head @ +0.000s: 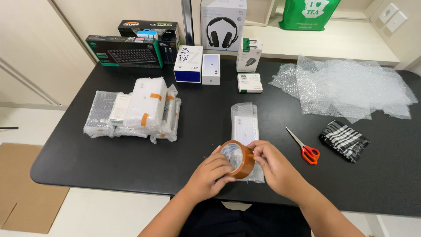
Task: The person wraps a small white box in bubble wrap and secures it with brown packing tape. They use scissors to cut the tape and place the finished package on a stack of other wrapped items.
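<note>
Both my hands hold a roll of brown packing tape (239,159) just above the near edge of the black table (131,153). My left hand (211,172) grips the roll from the left and below. My right hand (272,164) pinches its right side with thumb and fingertips on the rim. Under and behind the roll lies a small white box wrapped in bubble wrap (244,125), its near end hidden by my hands and the tape.
Red-handled scissors (305,147) lie right of my hands, beside a black-and-white striped pouch (344,139). Loose bubble wrap sheets (346,85) cover the far right. Several taped bubble-wrapped parcels (136,109) sit at left. Boxed electronics (188,63) line the far edge; a green bag (307,13) stands behind.
</note>
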